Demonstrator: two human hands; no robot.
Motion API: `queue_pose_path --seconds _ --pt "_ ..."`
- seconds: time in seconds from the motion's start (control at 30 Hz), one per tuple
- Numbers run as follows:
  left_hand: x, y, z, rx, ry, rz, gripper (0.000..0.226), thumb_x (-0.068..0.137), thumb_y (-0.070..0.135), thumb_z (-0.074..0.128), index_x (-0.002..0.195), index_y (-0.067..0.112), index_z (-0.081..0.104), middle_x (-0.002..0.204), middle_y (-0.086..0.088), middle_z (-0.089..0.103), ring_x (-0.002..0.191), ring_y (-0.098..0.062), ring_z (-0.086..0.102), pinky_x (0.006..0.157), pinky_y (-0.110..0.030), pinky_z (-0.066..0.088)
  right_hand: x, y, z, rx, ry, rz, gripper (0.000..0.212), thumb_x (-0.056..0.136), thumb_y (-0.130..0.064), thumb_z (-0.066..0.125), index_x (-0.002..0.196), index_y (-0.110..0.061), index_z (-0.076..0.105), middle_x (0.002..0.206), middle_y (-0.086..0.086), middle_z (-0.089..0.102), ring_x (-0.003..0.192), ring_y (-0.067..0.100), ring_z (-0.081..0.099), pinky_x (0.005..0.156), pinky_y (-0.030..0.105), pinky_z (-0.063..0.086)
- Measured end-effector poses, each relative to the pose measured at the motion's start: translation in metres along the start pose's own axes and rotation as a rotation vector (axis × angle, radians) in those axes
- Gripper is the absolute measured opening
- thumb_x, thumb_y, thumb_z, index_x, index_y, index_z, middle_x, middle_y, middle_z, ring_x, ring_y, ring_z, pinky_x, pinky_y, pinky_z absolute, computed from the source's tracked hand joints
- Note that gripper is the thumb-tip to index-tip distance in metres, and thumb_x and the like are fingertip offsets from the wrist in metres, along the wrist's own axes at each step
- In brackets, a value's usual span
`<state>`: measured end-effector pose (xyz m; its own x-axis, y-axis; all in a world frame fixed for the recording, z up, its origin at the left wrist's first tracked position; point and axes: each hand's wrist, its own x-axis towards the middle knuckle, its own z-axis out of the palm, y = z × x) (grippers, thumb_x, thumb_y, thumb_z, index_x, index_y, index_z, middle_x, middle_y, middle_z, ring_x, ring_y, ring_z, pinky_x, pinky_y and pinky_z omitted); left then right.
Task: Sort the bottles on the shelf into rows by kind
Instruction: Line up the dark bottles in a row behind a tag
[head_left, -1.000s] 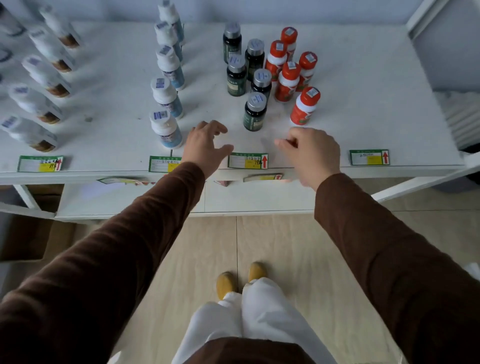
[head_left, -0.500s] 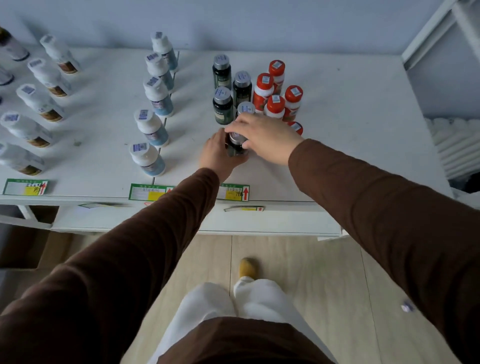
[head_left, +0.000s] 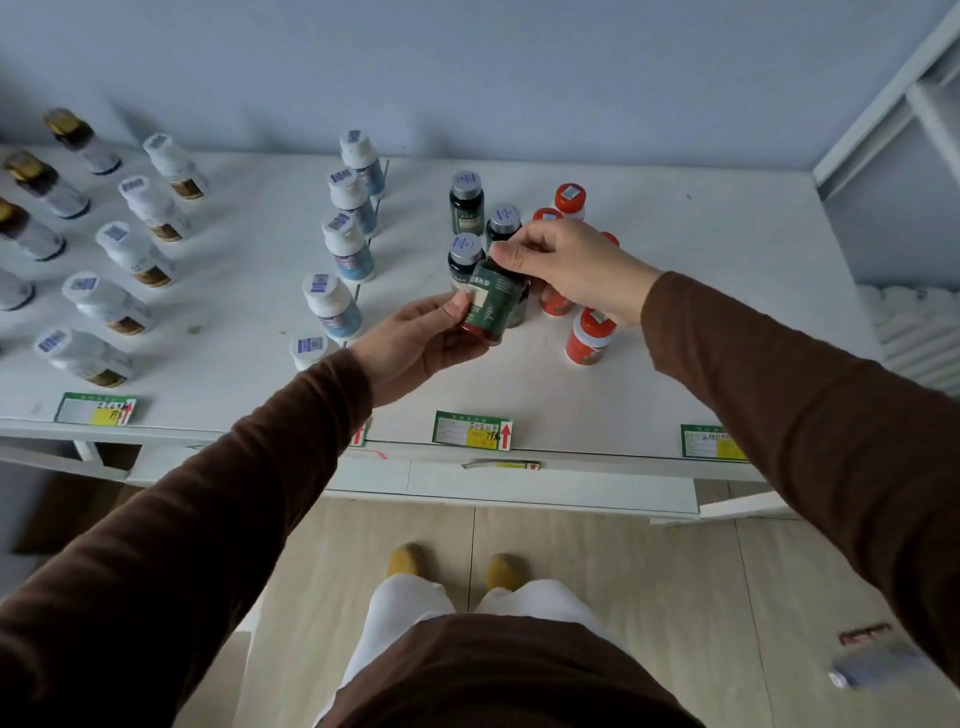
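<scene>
From the far left of the frame I found the white bottles with brown labels (head_left: 136, 254) already standing in rows, and the white bottles with blue labels (head_left: 347, 244) lined up left of centre. My left hand (head_left: 415, 343) pinched the lower side of a dark green bottle (head_left: 492, 304), held tilted above the shelf (head_left: 675, 291) at mid-frame, while my right hand (head_left: 563, 265) curled over its top. Behind it the other dark green bottles (head_left: 466, 208) and, further right, the red-capped bottles (head_left: 588, 338) were clustered loosely, unsorted in my judgement. The crowded red caps beneath my right wrist risked being knocked.
</scene>
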<state>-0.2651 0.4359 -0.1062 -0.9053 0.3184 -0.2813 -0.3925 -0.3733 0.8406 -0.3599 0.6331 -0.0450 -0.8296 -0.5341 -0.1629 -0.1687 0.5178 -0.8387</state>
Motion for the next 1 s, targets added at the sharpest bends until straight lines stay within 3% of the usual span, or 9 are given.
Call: queue_pose_path --seconds 0.13,0.23,0.3,0.43,0.53,0.73,0.8,0.9,1.0 --pt "-0.003 0.003 -0.005 0.152 -0.026 0.011 0.04 0.093 0.023 0.058 0.129 0.005 0.057 0.122 -0.013 0.064 0.113 -0.024 0.061 0.102 -0.034 0.049 -0.007 -0.004 -0.001 -0.03 -0.099 -0.022 0.036 0.092 -0.041 0.064 0.119 -0.017 0.066 0.088 -0.008 0.066 0.059 -0.01 0.06 0.051 0.009 0.045" --pt "-0.004 -0.004 -0.006 0.441 0.072 0.073 0.038 0.088 0.01 0.066 0.124 0.003 0.057 0.114 -0.008 0.067 0.102 -0.019 0.064 0.094 -0.03 0.051 -0.013 -0.001 0.005 -0.228 -0.127 -0.101 0.038 0.089 -0.033 0.071 0.125 -0.023 0.063 0.107 -0.007 0.067 0.092 0.002 0.064 0.077 0.019 0.051" --pt "-0.005 -0.015 -0.006 0.605 0.16 0.115 0.038 0.081 0.004 0.073 0.116 0.007 0.058 0.104 -0.001 0.068 0.091 -0.011 0.065 0.085 -0.025 0.053 -0.019 0.003 0.018 -0.377 -0.132 -0.168 0.039 0.087 -0.03 0.072 0.125 -0.025 0.062 0.116 -0.003 0.065 0.101 0.011 0.06 0.088 0.028 0.049" --pt "-0.008 -0.037 -0.017 0.893 0.196 0.124 0.043 0.075 0.004 0.079 0.112 0.013 0.057 0.106 0.0 0.066 0.098 -0.013 0.063 0.095 -0.033 0.052 -0.028 0.017 0.051 -0.575 -0.184 -0.253 0.038 0.088 -0.026 0.069 0.125 -0.023 0.06 0.12 0.0 0.06 0.103 0.017 0.057 0.089 0.035 0.048" --pt "-0.011 -0.041 -0.029 1.083 0.264 0.128 0.046 0.078 0.006 0.075 0.119 0.019 0.057 0.116 -0.001 0.062 0.108 -0.016 0.059 0.099 -0.037 0.049 -0.028 0.028 0.065 -0.671 -0.19 -0.292 0.044 0.089 -0.025 0.068 0.132 -0.022 0.057 0.121 0.002 0.056 0.109 0.02 0.053 0.084 0.03 0.041" --pt "-0.003 -0.025 -0.033 1.195 0.431 0.226 0.04 0.083 0.013 0.071 0.121 0.018 0.06 0.118 -0.001 0.062 0.108 -0.016 0.059 0.094 -0.032 0.049 -0.03 0.028 0.065 -0.717 -0.245 -0.318 0.061 0.087 -0.034 0.072 0.142 -0.029 0.047 0.122 0.0 0.053 0.109 0.015 0.05 0.08 0.025 0.035" --pt "0.008 -0.016 -0.03 1.205 0.461 0.233 0.039 0.082 0.016 0.071 0.12 0.016 0.061 0.118 -0.003 0.063 0.107 -0.016 0.059 0.093 -0.033 0.049 -0.026 0.023 0.05 -0.596 -0.175 -0.277 0.053 0.088 -0.04 0.068 0.138 -0.029 0.051 0.122 -0.002 0.055 0.104 0.01 0.052 0.079 0.026 0.038" --pt "0.029 -0.005 -0.023 1.254 0.463 0.219 0.04 0.081 0.021 0.073 0.119 0.015 0.062 0.116 -0.003 0.065 0.103 -0.018 0.061 0.091 -0.034 0.05 -0.007 0.02 0.017 -0.561 0.086 -0.256 0.029 0.094 -0.031 0.061 0.12 -0.019 0.063 0.11 0.0 0.058 0.098 0.019 0.059 0.077 0.028 0.039" --pt "0.052 -0.002 -0.016 1.302 0.452 0.153 0.046 0.08 0.027 0.076 0.121 0.015 0.062 0.118 -0.001 0.066 0.102 -0.018 0.061 0.091 -0.032 0.049 0.016 0.016 0.0 -0.734 0.091 -0.235 0.037 0.094 -0.022 0.061 0.13 -0.02 0.056 0.123 0.005 0.056 0.115 0.025 0.053 0.088 0.033 0.04"
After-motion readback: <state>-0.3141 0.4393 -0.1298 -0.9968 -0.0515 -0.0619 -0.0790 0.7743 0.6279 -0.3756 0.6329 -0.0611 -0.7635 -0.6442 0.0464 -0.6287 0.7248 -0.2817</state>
